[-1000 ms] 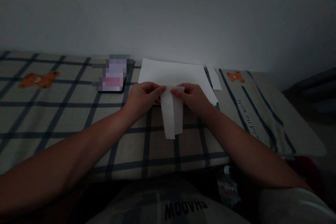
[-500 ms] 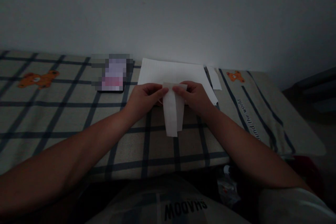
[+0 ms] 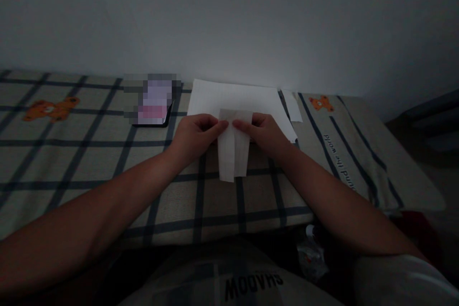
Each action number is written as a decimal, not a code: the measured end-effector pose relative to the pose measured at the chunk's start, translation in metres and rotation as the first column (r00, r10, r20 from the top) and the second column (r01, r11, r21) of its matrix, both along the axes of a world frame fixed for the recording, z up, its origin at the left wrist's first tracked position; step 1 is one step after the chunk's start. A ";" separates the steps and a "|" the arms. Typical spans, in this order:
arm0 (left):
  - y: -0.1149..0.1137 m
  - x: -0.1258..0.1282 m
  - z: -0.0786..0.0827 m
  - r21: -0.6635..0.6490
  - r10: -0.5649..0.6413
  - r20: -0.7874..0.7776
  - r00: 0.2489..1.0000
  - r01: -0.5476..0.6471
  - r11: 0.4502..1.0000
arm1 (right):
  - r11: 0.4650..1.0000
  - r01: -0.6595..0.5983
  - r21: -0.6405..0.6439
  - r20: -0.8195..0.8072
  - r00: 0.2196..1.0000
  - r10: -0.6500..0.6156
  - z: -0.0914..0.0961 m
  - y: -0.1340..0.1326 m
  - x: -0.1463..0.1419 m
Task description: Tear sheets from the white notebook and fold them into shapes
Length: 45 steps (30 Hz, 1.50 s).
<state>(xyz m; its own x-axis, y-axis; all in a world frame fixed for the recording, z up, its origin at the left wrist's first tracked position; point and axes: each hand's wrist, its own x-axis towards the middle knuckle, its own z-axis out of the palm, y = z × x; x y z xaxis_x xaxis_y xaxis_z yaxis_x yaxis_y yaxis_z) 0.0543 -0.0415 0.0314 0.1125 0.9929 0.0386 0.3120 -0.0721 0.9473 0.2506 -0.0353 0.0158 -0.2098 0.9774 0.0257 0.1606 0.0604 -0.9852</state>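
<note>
A folded strip of white paper hangs upright between my hands, its two layers showing as flaps at the lower end. My left hand pinches it near the top on the left, thumb in front and fingers behind. On the other side my right hand grips it the same way, with the thumb tip close to the left thumb. Behind the hands, larger white sheets of paper lie flat on the checked cloth.
A phone with a blurred screen lies at left on the checked tablecloth. At right is a narrow paper scrap. The wall rises behind the table. Below the front edge, a clear plastic bottle shows dimly.
The folded paper has shifted slightly left and up, and its top edge stands higher above the thumbs. Both hands keep hold of it.
</note>
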 end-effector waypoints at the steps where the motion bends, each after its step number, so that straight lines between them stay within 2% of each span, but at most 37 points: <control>1: 0.001 0.000 -0.002 -0.003 0.003 0.020 1.000 -0.002 1.000 | 1.000 -0.016 -0.003 -0.003 1.000 0.016 0.001 -0.001 0.000; 8: 0.001 0.000 -0.004 -0.005 -0.004 0.067 0.998 0.004 1.000 | 1.000 -0.026 0.013 0.026 0.999 0.026 0.004 -0.004 0.000; 17: 0.004 0.002 -0.007 -0.107 -0.011 0.166 0.986 0.029 0.994 | 0.998 0.028 0.058 0.027 0.999 -0.029 0.001 -0.001 0.002; 21: 0.004 0.000 -0.006 -0.080 -0.057 0.102 0.993 0.065 0.995 | 0.998 0.046 0.042 -0.009 0.999 -0.046 -0.001 0.001 0.003; 28: 0.002 0.000 0.000 -0.024 -0.048 0.007 0.999 0.048 0.999 | 1.000 0.025 0.003 -0.083 0.996 -0.025 -0.004 0.002 0.002; 37: 0.003 0.001 -0.004 -0.057 -0.063 0.080 0.995 0.068 0.996 | 0.999 0.049 0.017 -0.055 0.997 -0.048 -0.003 0.003 0.002; 45: 0.003 0.001 -0.004 -0.039 -0.053 0.052 0.997 0.055 0.998 | 0.999 0.035 0.007 -0.048 0.998 -0.034 -0.003 0.002 0.002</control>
<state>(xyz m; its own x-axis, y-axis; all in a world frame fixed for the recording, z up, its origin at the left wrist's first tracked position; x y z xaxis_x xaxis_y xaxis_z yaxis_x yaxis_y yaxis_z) 0.0551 -0.0389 0.0276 0.1648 0.9863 0.0057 0.2596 -0.0489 0.9645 0.2527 -0.0331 0.0128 -0.1742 0.9838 0.0429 0.1154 0.0637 -0.9913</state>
